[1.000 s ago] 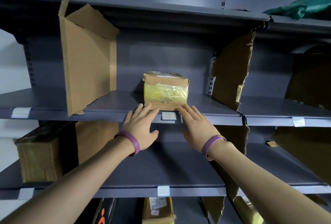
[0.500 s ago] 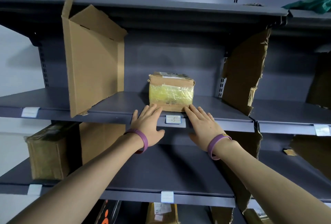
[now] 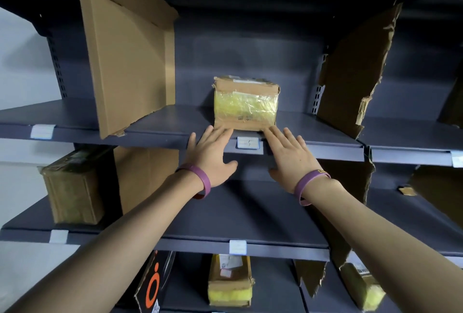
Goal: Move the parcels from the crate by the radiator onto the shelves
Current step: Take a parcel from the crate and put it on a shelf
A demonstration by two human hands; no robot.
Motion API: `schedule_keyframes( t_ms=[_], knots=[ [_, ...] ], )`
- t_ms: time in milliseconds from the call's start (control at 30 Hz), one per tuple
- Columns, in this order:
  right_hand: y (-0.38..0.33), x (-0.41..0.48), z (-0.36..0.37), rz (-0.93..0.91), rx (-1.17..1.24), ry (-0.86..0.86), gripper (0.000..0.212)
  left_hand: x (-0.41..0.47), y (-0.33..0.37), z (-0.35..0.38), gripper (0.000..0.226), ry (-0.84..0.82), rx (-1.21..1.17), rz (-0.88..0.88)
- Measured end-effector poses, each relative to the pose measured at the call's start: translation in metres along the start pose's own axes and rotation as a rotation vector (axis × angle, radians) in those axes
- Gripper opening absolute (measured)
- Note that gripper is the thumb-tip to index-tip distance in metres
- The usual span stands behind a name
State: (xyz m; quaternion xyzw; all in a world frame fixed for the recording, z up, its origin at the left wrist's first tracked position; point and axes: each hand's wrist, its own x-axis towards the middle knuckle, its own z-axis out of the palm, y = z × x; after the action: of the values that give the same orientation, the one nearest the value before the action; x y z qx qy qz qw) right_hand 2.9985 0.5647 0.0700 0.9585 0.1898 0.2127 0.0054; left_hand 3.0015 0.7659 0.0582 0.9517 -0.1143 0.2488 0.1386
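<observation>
- The parcel (image 3: 245, 103) is a small brown cardboard box with yellowish plastic tape across its front. It sits flat on the upper grey shelf (image 3: 155, 141), close to the front edge.
- It's about midway between the two cardboard dividers and touches neither.
- Its long axis runs left to right, parallel to the shelf's front edge, and the taped face points straight out at the camera. There's some small dark print low on that face, too blurry to read.
- The left hand (image 3: 210, 154) is flat with fingers straight, palm down over the front lip, not gripping anything. Its fingertips reach the parcel's lower left front corner.
- The right hand (image 3: 290, 156) is the same: fingers stretched out and relaxed, tips at the parcel's lower right front corner, holding nothing.
- Both wrists have a purple wristband (image 3: 204, 181).
- A small white label holder (image 3: 248, 142) is clipped to the front edge, right between the two hands.
- The left cardboard divider (image 3: 125, 62) stands upright at the front edge, with a folded flap up top. The right divider (image 3: 350, 74) is torn and ragged and stands at the bay's right end.
- On the lower shelf (image 3: 250, 212), a tape-wrapped parcel (image 3: 72, 187) stands at the left end.
- On the bottom level there's another taped box (image 3: 230, 280), with a black box with an orange mark (image 3: 152, 285) to its left.
</observation>
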Motion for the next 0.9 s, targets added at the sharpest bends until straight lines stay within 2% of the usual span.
schedule_keyframes(
  t_ms=[167,333,500,733,900],
  knots=[
    [-0.019,-0.044,0.018,-0.034,0.075,0.074,0.086,-0.056,-0.003,0.011,0.071,0.073,-0.206,0.001],
    [-0.042,-0.090,0.066,-0.093,0.140,0.110,0.080,-0.104,-0.008,0.049,0.069,-0.028,-0.196,-0.075],
    [-0.063,-0.127,0.133,-0.110,0.205,-0.138,0.077,-0.147,-0.011,0.108,0.069,-0.263,-0.201,-0.188],
    [-0.081,-0.170,0.228,0.018,0.351,-0.392,0.080,-0.211,-0.022,0.183,0.071,-0.507,-0.173,-0.261],
    [-0.075,-0.184,0.282,0.147,0.346,-0.571,0.079,-0.222,-0.045,0.235,0.070,-0.682,-0.078,-0.293]
  ],
)
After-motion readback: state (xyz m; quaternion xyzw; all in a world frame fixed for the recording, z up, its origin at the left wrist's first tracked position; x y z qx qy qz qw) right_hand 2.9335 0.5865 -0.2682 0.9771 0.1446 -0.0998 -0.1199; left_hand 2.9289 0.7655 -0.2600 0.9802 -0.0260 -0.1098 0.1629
